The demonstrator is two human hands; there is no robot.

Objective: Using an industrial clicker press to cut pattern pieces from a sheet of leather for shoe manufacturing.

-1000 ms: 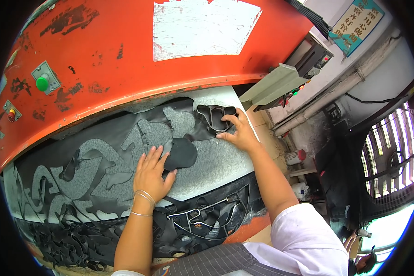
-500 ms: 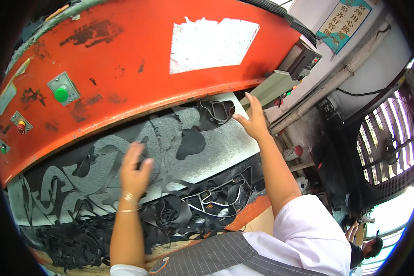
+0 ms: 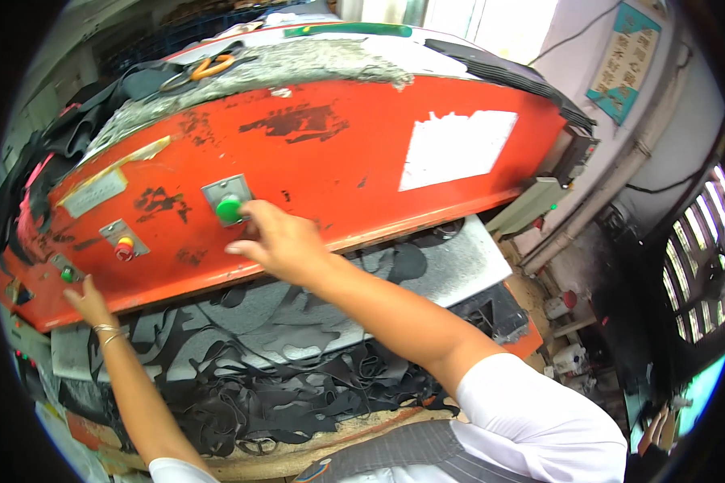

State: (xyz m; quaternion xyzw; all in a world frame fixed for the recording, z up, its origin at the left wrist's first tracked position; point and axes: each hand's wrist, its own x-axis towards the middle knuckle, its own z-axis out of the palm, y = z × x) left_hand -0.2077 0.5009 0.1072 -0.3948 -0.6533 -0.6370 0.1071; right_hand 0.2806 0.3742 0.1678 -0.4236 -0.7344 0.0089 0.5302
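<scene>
My right hand (image 3: 286,243) is at the large round green button (image 3: 229,211) on the orange-red front of a press (image 3: 362,153). Its fingertips meet the button's right edge, the thumb stands apart, and nothing is held. Lower on the left, my left hand (image 3: 93,307) reaches up with fingers apart, close to a small green button (image 3: 67,275). Whether it touches that button I cannot tell. Between the two sits a red knob (image 3: 125,248) with a yellow collar. Under the press front lies a pale board (image 3: 483,258) with dark sheet material (image 3: 411,262) on it.
Black scrap strips (image 3: 282,394) are heaped along the near edge of the board. Orange-handled scissors (image 3: 211,68) lie on top of the press. A grey box-shaped part (image 3: 528,205) juts out at the press's right end. A slatted fan (image 3: 697,258) stands far right.
Both hands have left the board and moved to the buttons, the right to the large green one, the left to the lower left. The view has shifted left and up.
</scene>
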